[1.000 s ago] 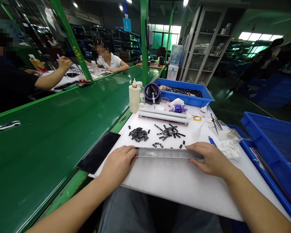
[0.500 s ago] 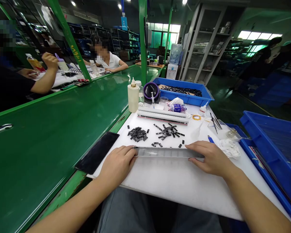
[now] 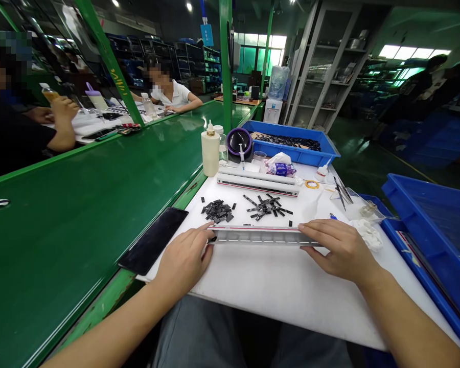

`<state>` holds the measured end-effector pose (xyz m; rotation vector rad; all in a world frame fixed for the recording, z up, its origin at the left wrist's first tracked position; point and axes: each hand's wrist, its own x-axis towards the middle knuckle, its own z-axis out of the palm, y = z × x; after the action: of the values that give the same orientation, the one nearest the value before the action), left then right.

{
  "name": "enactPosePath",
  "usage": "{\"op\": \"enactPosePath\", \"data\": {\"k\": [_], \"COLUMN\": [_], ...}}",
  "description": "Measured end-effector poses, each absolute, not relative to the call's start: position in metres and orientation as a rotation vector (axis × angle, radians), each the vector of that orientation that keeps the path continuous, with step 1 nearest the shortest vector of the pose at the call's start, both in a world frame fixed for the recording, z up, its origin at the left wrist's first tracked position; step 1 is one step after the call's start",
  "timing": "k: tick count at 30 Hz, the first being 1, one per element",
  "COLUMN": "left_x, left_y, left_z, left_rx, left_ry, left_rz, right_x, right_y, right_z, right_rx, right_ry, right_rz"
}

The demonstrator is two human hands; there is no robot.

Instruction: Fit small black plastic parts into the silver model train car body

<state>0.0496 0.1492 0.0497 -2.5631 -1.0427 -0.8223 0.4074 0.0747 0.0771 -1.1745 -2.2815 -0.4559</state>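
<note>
My left hand (image 3: 184, 253) and my right hand (image 3: 339, 249) grip the two ends of a long, slim plastic strip (image 3: 256, 236), thumbs on the near side and fingers on the far side. A white edge with a red line runs along its top, and a row of pale marks shows on the face towards me. Just beyond it lie a heap of small black rectangular pieces (image 3: 217, 210) and a looser pile of narrow black pieces (image 3: 267, 206). The strip hides a few loose pieces. Farther back rest similar white strips (image 3: 257, 185).
A squeeze bottle (image 3: 210, 153), a purple-rimmed round device (image 3: 239, 142) and a blue bin of black pieces (image 3: 322, 145) stand at the back. Tweezers (image 3: 341, 191) and crumpled tissue (image 3: 368, 235) lie right. A black slab (image 3: 155, 240) sits left, beside the green conveyor (image 3: 99, 204). Co-workers sit across it.
Both hands have turned the strip: its plain grey face has given way to the red-lined white edge and the row of marks. It now covers more of the loose black pieces.
</note>
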Motion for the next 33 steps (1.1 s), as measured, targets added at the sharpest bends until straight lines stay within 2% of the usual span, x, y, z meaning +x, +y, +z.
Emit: {"op": "enactPosePath", "data": {"k": [5,12,20,33], "left_x": [0.0495,0.0484,0.0513,0.0501], "left_y": [0.1486,0.1480,0.1499,0.1504], "left_z": [0.0474,0.0458,0.0491,0.0498], "left_rx": [-2.540,-2.562,-2.638,-2.653], "left_ry": [-1.082,-1.197,-1.257,-1.230], "left_rz": [-0.833,-0.648,-0.538,-0.574], "right_x": [0.4062,0.4055,0.4043,0.4045], "right_y": [0.0737,0.0736,0.0746,0.0762], "right_z": [0.0776,0.0760,0.0744,0.0754], "right_rx": [-1.160,-1.228,-1.408,-1.383], "right_ry": [-2.262,-2.299,-2.325,-2.303], "right_rz": [-0.458,-0.320,-0.015,0.030]}}
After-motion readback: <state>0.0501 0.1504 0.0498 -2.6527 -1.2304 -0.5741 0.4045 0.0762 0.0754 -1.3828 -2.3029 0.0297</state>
